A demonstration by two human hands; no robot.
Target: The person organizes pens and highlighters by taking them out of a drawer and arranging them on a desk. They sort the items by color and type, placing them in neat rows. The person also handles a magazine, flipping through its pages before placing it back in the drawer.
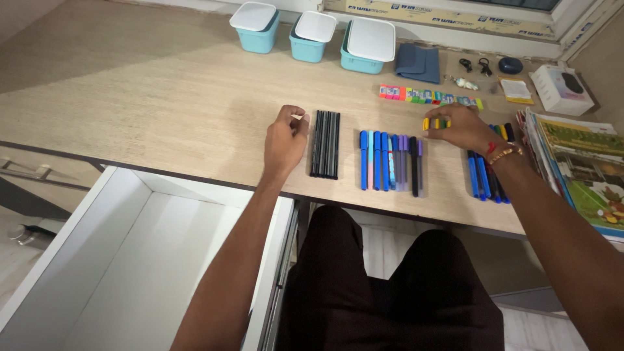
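From the head view, your left hand [285,140] rests in a loose, empty fist just left of the black pens [325,144]. Your right hand [463,128] pinches small coloured erasers [434,123] near the far eraser row [430,95]. A careless sweep could scatter the blue pens [390,161] nearby.

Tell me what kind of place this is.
Probably a home study desk by a window: sorted rows of pens and black pencils on a wooden desk, a stack of books at the right, an open white drawer below.
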